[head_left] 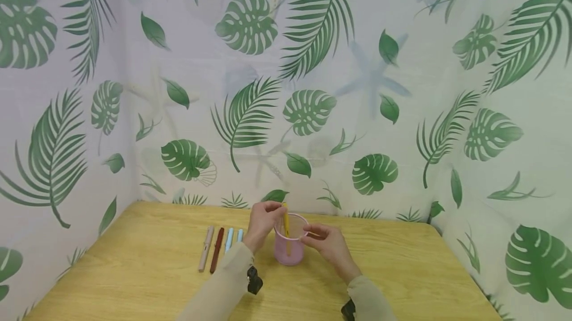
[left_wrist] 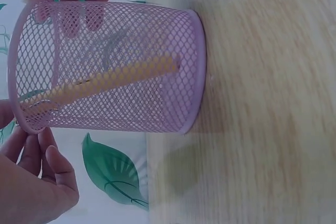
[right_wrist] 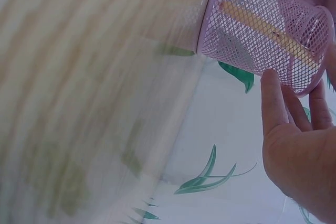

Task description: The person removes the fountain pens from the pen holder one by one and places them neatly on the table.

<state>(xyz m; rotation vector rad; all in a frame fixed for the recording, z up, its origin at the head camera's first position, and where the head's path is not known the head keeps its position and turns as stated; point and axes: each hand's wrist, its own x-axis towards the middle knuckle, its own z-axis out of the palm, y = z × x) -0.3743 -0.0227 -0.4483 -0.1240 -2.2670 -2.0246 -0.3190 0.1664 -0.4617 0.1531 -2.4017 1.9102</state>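
Observation:
A pink mesh pen holder (head_left: 289, 254) stands upright on the table. Inside it a yellow pen (head_left: 287, 226) leans at a slant, its lower end near the bottom in the left wrist view. My left hand (head_left: 263, 222) pinches the pen's top end at the left of the rim. On the other side, my right hand (head_left: 329, 245) holds the rim between thumb and fingers; the right wrist view shows these fingers (right_wrist: 271, 95) against the mesh. Left of the holder lie a beige pen (head_left: 206, 249), a dark red pen (head_left: 217, 250) and two light blue pens (head_left: 229, 238), partly hidden by my left arm.
The wooden table (head_left: 147, 261) ends at a leaf-patterned cloth wall (head_left: 250, 172) behind and at both sides. Each wrist carries a small black device (head_left: 254, 280).

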